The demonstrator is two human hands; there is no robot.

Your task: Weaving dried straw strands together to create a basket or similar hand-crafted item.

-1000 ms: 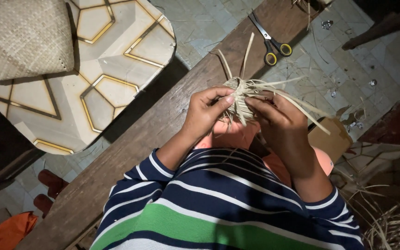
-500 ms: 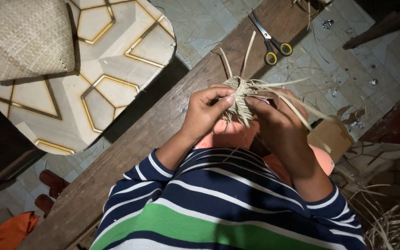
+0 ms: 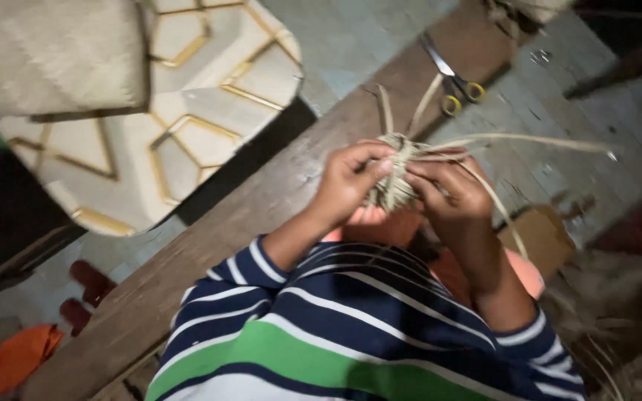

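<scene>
Hands grip one small woven straw bundle [image 3: 395, 182] above the table [image 3: 261, 215]; left hand [image 3: 351, 182] and right hand [image 3: 447, 194] both close their fingers on it. Scissors [image 3: 451, 78] with yellow handles lie on the table beyond; brown cardboard box [image 3: 540, 238] sits at right.

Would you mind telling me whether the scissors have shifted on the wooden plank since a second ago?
No. The scissors lie at the same spot on the wooden plank, yellow handles toward the same plank edge; only the camera view has shifted.

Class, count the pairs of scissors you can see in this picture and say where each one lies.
1. The scissors, with yellow handles, lie on the wooden plank beyond the woven straw bundle held in both hands. Others may be hidden.
</scene>
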